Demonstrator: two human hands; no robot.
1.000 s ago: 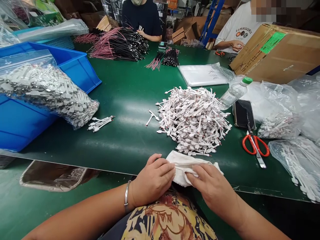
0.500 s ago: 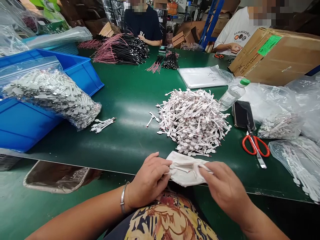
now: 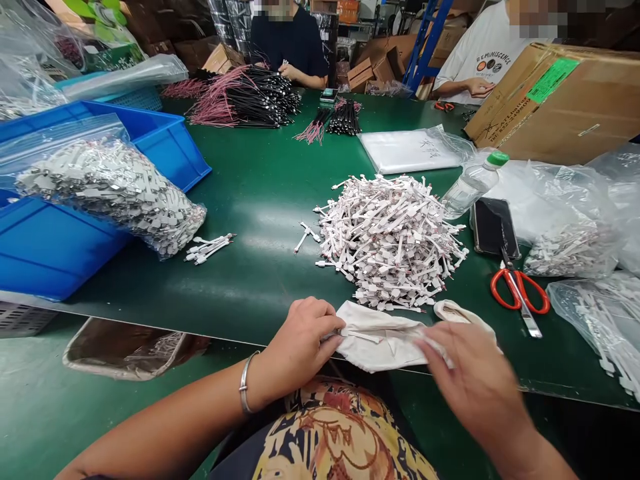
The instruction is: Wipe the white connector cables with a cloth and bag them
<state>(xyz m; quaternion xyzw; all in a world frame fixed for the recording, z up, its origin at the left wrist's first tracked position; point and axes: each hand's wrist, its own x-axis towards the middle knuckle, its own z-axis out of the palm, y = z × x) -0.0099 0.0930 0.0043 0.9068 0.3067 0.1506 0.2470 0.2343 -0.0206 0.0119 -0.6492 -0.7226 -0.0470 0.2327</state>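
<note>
In the head view, my left hand, with a metal bangle at the wrist, pinches one end of a short white cable. The cable lies over a crumpled white cloth at the table's front edge. My right hand is blurred, its fingers closed on the right part of that cloth; whether a cable is also in them is hidden. Just beyond both hands rises a large heap of short white cables. Two or so loose cables lie left of the heap.
Right of the heap are a bottle, a phone, red-handled scissors and bags of cables. At left, a filled bag leans on a blue bin near a small cable group. Two people sit opposite.
My right hand has moved right, and more of the cloth now shows spread out beside it. My left hand stays near its place, pinching. The camera view has shifted slightly.
</note>
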